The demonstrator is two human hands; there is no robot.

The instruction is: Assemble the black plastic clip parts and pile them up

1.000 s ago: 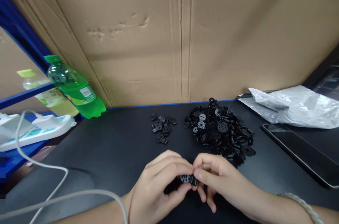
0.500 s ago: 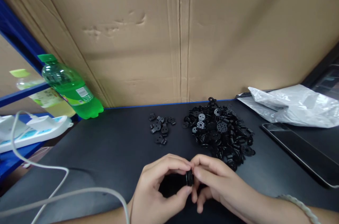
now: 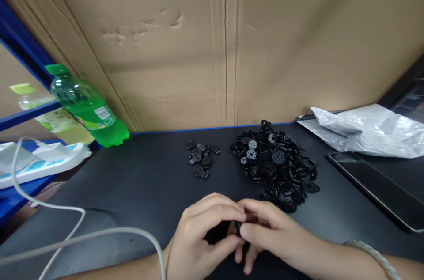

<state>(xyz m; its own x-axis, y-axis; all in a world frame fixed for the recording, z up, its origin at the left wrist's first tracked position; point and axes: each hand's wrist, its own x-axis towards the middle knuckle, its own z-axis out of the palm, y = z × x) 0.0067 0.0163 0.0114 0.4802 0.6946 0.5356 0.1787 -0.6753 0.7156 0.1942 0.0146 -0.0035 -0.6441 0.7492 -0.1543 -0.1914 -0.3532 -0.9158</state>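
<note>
Pinching a small black plastic part (image 3: 237, 226) together, the left hand (image 3: 198, 233) and right hand (image 3: 276, 229) now cover more of it, leaving its alignment unclear.

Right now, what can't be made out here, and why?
Black part: head view, mostly hidden by left hand and right hand.
Large pile's lower pieces: head view, under others.
Green bottle's label print: head view, too blurred.
Flat dark device's right end: head view, cut by edge.
</note>
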